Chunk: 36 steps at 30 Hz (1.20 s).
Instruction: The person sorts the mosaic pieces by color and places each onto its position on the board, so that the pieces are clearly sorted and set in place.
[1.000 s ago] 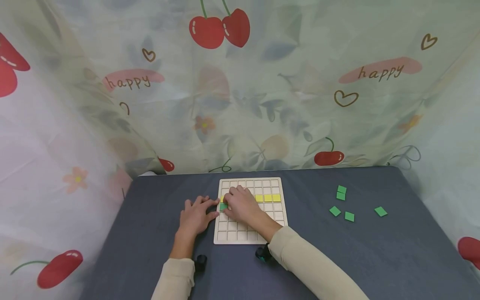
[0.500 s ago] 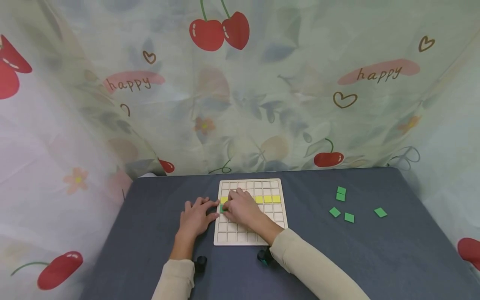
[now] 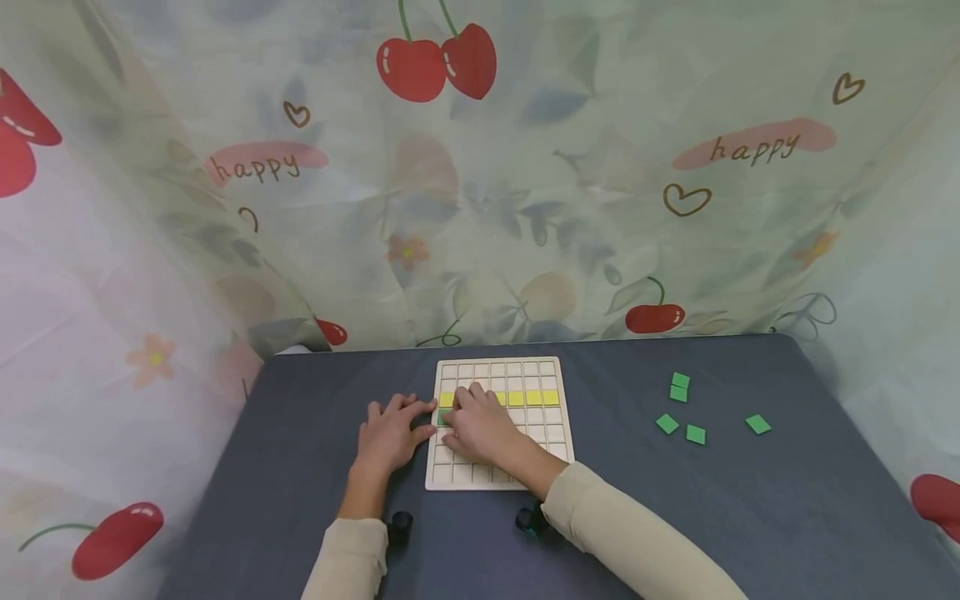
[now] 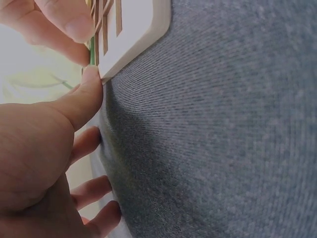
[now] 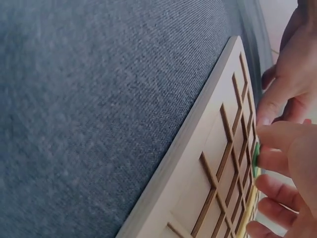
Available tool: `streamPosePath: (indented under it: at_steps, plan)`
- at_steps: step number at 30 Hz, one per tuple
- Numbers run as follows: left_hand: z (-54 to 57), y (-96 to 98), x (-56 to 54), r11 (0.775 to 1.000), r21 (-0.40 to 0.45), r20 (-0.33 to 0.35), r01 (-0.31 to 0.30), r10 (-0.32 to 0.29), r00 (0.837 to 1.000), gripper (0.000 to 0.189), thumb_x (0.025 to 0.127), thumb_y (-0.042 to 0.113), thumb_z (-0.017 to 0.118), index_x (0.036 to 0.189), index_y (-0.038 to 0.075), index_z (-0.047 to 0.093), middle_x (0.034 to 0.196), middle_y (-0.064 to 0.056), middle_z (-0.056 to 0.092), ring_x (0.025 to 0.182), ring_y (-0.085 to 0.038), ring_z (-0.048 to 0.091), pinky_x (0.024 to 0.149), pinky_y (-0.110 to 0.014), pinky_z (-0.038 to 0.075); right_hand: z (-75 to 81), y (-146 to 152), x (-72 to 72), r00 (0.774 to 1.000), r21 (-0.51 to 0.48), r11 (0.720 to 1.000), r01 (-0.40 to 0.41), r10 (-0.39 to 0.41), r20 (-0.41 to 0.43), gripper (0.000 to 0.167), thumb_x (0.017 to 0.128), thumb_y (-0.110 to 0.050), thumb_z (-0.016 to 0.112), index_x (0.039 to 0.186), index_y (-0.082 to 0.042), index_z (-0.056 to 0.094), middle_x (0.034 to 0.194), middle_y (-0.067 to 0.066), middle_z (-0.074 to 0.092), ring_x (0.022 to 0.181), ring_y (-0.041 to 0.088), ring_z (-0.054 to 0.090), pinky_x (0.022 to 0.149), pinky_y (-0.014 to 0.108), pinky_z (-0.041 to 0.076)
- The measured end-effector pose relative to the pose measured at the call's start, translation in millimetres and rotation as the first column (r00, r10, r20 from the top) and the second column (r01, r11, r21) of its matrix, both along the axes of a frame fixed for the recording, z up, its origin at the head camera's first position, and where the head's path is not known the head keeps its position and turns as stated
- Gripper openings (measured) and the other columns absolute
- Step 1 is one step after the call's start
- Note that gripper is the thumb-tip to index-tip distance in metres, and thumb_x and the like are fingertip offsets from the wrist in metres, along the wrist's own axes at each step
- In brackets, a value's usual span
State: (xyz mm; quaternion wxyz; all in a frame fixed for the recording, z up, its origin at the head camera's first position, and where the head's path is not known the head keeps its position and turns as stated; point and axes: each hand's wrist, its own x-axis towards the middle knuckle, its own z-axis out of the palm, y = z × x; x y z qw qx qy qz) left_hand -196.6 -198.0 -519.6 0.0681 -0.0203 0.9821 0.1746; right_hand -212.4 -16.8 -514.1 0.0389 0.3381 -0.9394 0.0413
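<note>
A pale wooden grid board (image 3: 472, 477) lies on the table, with a row of yellow tiles (image 3: 533, 397) across it. One green tile (image 3: 442, 414) is at the left end of the row just below the yellow one. My right hand (image 3: 483, 427) reaches over the board, its index fingertip touching the green tile and its thumb lower, apart from the index finger. Part of the yellow row is hidden beneath this hand. At the board's left edge my left hand (image 3: 390, 433) rests on the cloth, fingers spread; its thumb (image 4: 88, 91) touches the board's side.
Several loose green tiles (image 3: 696, 434) lie on the dark cloth (image 3: 637, 517) right of the board. A patterned curtain (image 3: 510, 208) rises behind the table and along both sides. Black wrist cameras (image 3: 401, 527) hang near both sleeves.
My right thumb has come away from the green tile and moved toward me, while the index finger stays on it. The left hand has kept its place at the board's edge.
</note>
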Motion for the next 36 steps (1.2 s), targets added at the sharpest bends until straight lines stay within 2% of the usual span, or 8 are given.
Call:
streamPosePath:
  at_steps: [4, 8, 11, 15, 24, 29, 36]
  plan:
    - [-0.9, 0.3, 0.1, 1.000, 0.001, 0.007, -0.002, 0.002, 1.000, 0.051, 0.094, 0.043, 0.071, 0.143, 0.035, 0.061, 0.154, -0.006, 0.051, 0.127, -0.039, 0.043, 0.102, -0.063, 0.041, 0.5, 2.7, 1.7, 0.999, -0.003, 0.999, 0.034, -0.034, 0.039, 0.045, 0.097, -0.049, 0.065, 0.136, -0.026, 0.067, 0.121, 0.003, 0.057, 0.104, 0.021, 0.048, 0.087, 0.038, 0.045]
    - [0.8, -0.2, 0.6, 1.000, -0.002, 0.011, -0.003, 0.003, 1.000, 0.051, 0.094, 0.042, 0.071, 0.143, 0.035, 0.060, 0.155, -0.006, 0.051, 0.127, -0.039, 0.043, 0.102, -0.064, 0.040, 2.6, 10.6, 1.8, 0.996, -0.024, 0.997, 0.069, -0.067, 0.065, 0.058, 0.097, -0.055, 0.062, 0.147, -0.026, 0.056, 0.140, 0.007, 0.053, 0.126, 0.027, 0.048, 0.103, 0.047, 0.045]
    - [2.7, -0.9, 0.6, 1.000, -0.005, 0.007, 0.000, 0.000, 1.000, 0.051, 0.094, 0.042, 0.071, 0.143, 0.034, 0.060, 0.155, -0.007, 0.051, 0.128, -0.040, 0.043, 0.103, -0.065, 0.040, 3.1, 19.5, 1.3, 0.995, -0.025, 0.996, 0.086, -0.084, 0.055, 0.064, 0.097, -0.058, 0.059, 0.152, -0.026, 0.049, 0.151, 0.009, 0.047, 0.139, 0.032, 0.043, 0.113, 0.051, 0.040]
    - [3.4, -0.9, -0.2, 1.000, -0.003, 0.013, -0.006, 0.006, 1.000, 0.051, 0.094, 0.041, 0.071, 0.144, 0.034, 0.060, 0.155, -0.008, 0.050, 0.129, -0.040, 0.042, 0.105, -0.066, 0.039, -0.2, 33.6, -0.5, 0.995, -0.035, 0.995, 0.089, -0.087, 0.044, 0.069, 0.098, -0.060, 0.056, 0.156, -0.026, 0.043, 0.159, 0.012, 0.040, 0.149, 0.037, 0.034, 0.120, 0.057, 0.031]
    - [0.6, 1.6, -0.9, 1.000, 0.010, 0.039, -0.025, 0.024, 0.999, 0.052, 0.094, 0.042, 0.072, 0.144, 0.034, 0.059, 0.157, -0.007, 0.049, 0.130, -0.039, 0.041, 0.105, -0.064, 0.038, -8.1, 68.1, -3.7, 0.992, -0.043, 0.992, 0.115, -0.113, 0.052, 0.074, 0.098, -0.066, 0.049, 0.160, -0.026, 0.036, 0.169, 0.014, 0.023, 0.157, 0.043, 0.017, 0.123, 0.067, 0.017]
    - [0.1, 1.9, -1.0, 0.999, 0.019, 0.043, -0.033, 0.032, 0.999, 0.052, 0.095, 0.041, 0.071, 0.145, 0.035, 0.058, 0.157, -0.006, 0.048, 0.131, -0.039, 0.040, 0.106, -0.063, 0.038, -9.1, 87.6, -3.8, 0.989, -0.019, 0.990, 0.140, -0.138, 0.056, 0.075, 0.099, -0.065, 0.049, 0.160, -0.025, 0.034, 0.170, 0.014, 0.021, 0.158, 0.043, 0.015, 0.123, 0.068, 0.015]
    - [-0.1, 3.0, 0.1, 1.000, 0.009, 0.013, -0.026, 0.026, 1.000, 0.049, 0.097, 0.041, 0.068, 0.145, 0.034, 0.058, 0.156, -0.006, 0.049, 0.130, -0.040, 0.041, 0.103, -0.064, 0.039, -12.7, 109.6, -2.3, 0.986, -0.043, 0.986, 0.163, -0.160, 0.055, 0.075, 0.099, -0.063, 0.050, 0.160, -0.023, 0.035, 0.170, 0.016, 0.020, 0.158, 0.044, 0.015, 0.123, 0.069, 0.013]
